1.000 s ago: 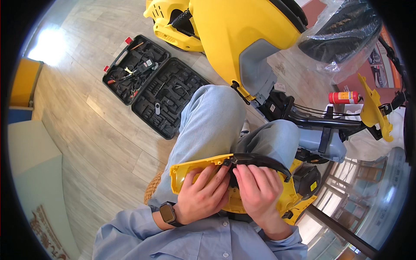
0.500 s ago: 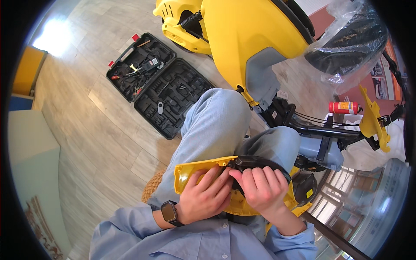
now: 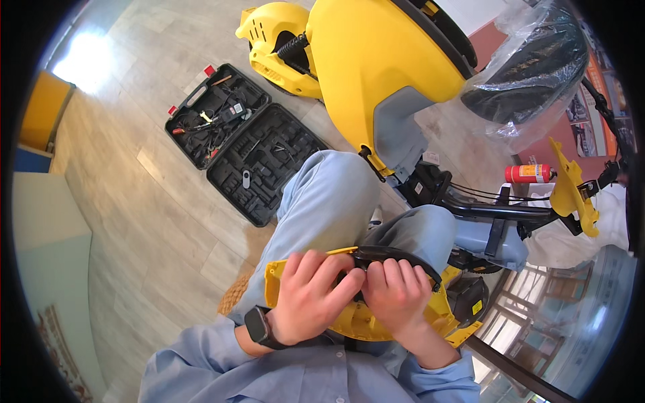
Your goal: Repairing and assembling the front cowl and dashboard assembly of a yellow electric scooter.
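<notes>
A yellow plastic cover [image 3: 363, 324] rests in my lap, its ribbed inner side facing up. Along its far edge runs a black curved piece [image 3: 393, 253], like a trim or lamp housing. My left hand [image 3: 310, 299], with a dark watch at the wrist, wraps its fingers over the far edge of the cover, the thumb pointing toward the black piece. Close beside it, my right hand [image 3: 396, 294] has its fingers curled over the black piece. The spot between the thumbs, where cover and black piece meet, is mostly hidden by my hands.
An open black tool case [image 3: 262, 164] lies on the wooden floor ahead to the left. A yellow scooter body [image 3: 353, 60] with a plastic-wrapped seat [image 3: 527, 67] stands ahead, its frame tube [image 3: 497, 211] at right. Beyond the tube is a red extinguisher [image 3: 529, 173].
My left fingers have moved from lying inside the cover to curling over its far edge. My right fingers stay bent over the black piece, slightly further left. The whole view has shifted a little.
</notes>
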Motion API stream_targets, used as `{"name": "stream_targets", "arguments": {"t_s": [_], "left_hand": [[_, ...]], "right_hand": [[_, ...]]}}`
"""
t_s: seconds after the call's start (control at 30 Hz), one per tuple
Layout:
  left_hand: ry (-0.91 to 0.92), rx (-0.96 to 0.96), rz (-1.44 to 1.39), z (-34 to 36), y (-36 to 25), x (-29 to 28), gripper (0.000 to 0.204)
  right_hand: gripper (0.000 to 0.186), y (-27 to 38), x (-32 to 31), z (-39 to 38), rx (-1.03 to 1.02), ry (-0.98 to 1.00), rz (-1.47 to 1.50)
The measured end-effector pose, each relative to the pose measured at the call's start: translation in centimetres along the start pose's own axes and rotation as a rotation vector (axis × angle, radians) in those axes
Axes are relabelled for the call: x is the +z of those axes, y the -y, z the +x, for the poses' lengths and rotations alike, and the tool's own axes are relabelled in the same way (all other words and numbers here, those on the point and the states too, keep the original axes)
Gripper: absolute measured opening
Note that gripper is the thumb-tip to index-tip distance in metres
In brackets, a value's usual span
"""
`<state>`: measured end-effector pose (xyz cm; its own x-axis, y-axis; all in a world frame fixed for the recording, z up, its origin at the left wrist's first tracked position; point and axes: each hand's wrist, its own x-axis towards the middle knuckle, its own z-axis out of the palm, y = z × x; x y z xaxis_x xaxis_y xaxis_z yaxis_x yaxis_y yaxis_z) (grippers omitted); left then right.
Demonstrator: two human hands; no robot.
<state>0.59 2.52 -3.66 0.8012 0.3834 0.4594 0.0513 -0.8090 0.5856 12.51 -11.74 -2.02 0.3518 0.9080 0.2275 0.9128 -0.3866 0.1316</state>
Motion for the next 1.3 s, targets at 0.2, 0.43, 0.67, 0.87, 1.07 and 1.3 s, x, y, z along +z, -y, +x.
{"name": "stream_targets", "arguments": {"t_s": [0.2,0.43,0.67,0.87,1.07,1.3], "left_hand": [[0.068,0.245,-0.120,1.7,1.6,1.5,0.029],[0.092,0.293,-0.172,1.5,2.5,2.0,0.031],[0.065,0.240,-0.297,1.6,2.1,1.1,0.036],[0.090,0.163,-0.508,0.1,0.6,0.4,0.045],[-0.016,0.140,-0.463,-1.5,0.2,0.7,0.043],[0.407,0.087,0.063,-4.5,-0.6,-0.4,0.030]], "right_hand": [[0.024,0.2,0.4,-0.9,0.111,0.010,0.070],[0.024,0.4,-0.4,-0.8,0.122,0.015,0.169],[0.017,-0.4,-1.7,-1.6,0.209,-0.076,0.513],[0.026,-0.9,-2.7,-3.7,0.098,-0.151,0.708],[0.023,-1.7,-3.1,-2.8,-0.039,-0.109,0.563],[0.020,-2.1,-1.5,-1.8,0.031,-0.169,0.387]]}}
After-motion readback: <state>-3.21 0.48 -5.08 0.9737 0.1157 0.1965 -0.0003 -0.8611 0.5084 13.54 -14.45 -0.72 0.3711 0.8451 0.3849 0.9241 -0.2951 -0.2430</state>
